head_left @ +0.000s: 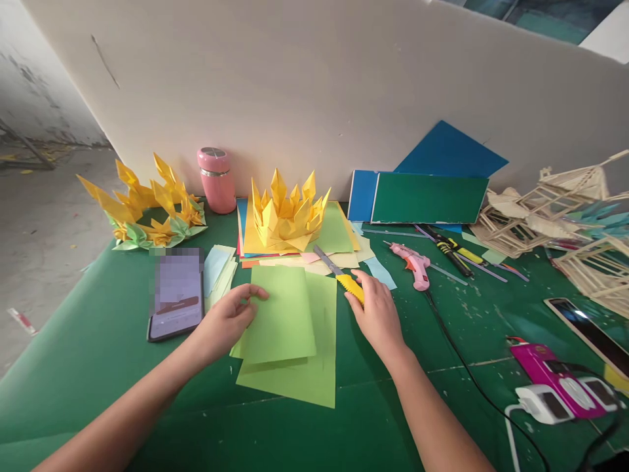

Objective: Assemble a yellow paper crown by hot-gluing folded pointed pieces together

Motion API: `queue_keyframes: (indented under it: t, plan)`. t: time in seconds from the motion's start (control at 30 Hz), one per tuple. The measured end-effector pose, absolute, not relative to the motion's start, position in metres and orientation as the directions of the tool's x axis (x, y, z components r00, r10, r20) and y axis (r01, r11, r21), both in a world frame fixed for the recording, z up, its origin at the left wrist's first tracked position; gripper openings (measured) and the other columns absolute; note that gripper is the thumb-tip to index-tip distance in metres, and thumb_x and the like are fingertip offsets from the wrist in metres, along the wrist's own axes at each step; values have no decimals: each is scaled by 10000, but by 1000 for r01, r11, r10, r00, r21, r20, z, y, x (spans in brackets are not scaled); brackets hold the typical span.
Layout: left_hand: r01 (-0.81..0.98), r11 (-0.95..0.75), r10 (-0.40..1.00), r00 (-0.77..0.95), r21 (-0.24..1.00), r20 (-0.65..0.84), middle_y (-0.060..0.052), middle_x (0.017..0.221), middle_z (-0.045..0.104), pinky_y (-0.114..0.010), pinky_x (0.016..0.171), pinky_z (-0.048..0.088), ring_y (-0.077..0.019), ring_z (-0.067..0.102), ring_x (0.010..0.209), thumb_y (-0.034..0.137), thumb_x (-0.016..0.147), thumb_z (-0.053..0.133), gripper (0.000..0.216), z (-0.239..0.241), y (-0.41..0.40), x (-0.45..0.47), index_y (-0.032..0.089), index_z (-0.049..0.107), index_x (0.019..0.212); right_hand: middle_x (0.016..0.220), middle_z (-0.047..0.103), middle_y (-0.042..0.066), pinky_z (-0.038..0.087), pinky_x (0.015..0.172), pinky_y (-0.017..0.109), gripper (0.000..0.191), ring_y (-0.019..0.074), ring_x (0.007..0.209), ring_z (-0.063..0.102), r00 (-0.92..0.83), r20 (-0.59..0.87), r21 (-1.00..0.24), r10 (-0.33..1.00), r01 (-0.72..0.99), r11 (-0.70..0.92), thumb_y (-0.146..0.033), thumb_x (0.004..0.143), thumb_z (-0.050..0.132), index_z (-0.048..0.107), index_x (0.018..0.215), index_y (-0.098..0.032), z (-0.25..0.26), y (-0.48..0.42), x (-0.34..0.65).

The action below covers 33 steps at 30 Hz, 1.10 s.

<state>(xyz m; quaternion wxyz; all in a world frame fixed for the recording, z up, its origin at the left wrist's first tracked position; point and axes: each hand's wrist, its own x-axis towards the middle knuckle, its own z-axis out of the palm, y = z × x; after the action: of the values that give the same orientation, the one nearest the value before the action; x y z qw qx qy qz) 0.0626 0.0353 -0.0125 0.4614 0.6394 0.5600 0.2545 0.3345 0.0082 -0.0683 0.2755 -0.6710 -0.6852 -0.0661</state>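
Note:
A folded light green sheet of paper (280, 321) lies over a larger green sheet (324, 367) in front of me. My left hand (233, 321) is at its left edge, thumb and curled forefinger apart, the fingertips over the paper. In my right hand (376, 308) is a utility knife (350, 287) with a yellow handle, its metal blade out and pointing away to the left. Just beyond the blade, a yellow folded-paper crown (289, 219) rests on a stack of coloured paper (344, 229).
Left: another paper crown (152, 210), a pink flask (217, 183), a phone (177, 301) and paper strips (219, 269). Right: a pink glue gun (413, 262) with a cord, pliers (447, 249), a magenta power strip (555, 373), a second phone (590, 331) and wooden stick models (590, 249).

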Motion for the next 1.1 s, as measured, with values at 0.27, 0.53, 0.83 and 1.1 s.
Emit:
queue_keyframes:
  t: [0.27, 0.53, 0.83, 1.1]
  plan:
    - [56, 340, 940, -10, 939, -340, 14, 672, 590, -296, 574, 457, -178, 576, 626, 359, 564, 626, 395, -9, 24, 64, 183, 639, 918, 1097, 569, 97, 536, 730, 351, 408, 236, 947, 614, 12, 305, -516, 952, 843, 155, -243, 915, 393, 469, 1314, -275, -51, -15, 348]
    - [-204, 308, 920, -184, 929, -346, 10, 769, 623, -252, 574, 482, -131, 553, 631, 296, 491, 700, 431, -8, 32, 65, 170, 642, 899, 1038, 539, 48, 529, 738, 263, 445, 162, 927, 597, -286, 150, -634, 946, 707, 314, -167, 918, 395, 534, 1290, -367, -35, -32, 351]
    - [-141, 290, 926, -208, 946, -315, 7, 778, 622, -264, 563, 472, -153, 569, 648, 340, 499, 694, 427, -8, 34, 66, 191, 634, 894, 1026, 536, 55, 528, 728, 285, 490, 167, 891, 590, -310, 145, -594, 940, 732, 333, -125, 898, 386, 545, 1284, -381, -40, -31, 353]
    - [-172, 290, 925, -204, 942, -322, 14, 761, 614, -240, 556, 469, -128, 550, 626, 311, 495, 720, 445, -11, 33, 66, 171, 657, 912, 1013, 534, 54, 519, 722, 278, 480, 161, 881, 588, -310, 131, -604, 942, 729, 323, -127, 905, 382, 547, 1283, -372, -40, -30, 355]
